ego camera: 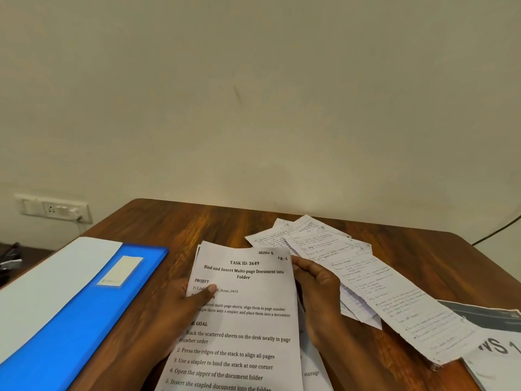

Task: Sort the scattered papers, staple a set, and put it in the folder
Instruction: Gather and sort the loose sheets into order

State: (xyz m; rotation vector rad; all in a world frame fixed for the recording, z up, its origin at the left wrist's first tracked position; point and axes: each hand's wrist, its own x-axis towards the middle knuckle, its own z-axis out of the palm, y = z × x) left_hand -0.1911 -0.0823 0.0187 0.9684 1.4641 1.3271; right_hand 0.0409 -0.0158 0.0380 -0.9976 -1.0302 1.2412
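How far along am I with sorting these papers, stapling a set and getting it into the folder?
Early. Done: a few printed sheets look gathered. In hand: left hand and right hand hold that set by its edges. Left: handwritten sheets lie scattered to the right, no stapler is in view, and the blue folder lies to the left with nothing visibly put in.

blue folder [84, 314], white papers [324, 249], brown table [423, 255]

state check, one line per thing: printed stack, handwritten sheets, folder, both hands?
White printed task-sheet stack: held off the wooden table, unstapled as far as visible.
Handwritten lined sheets: scattered, overlapping.
Blue plastic folder: closed, flat.
Left hand: thumb pinching stack.
Right hand: gripping stack's right edge.
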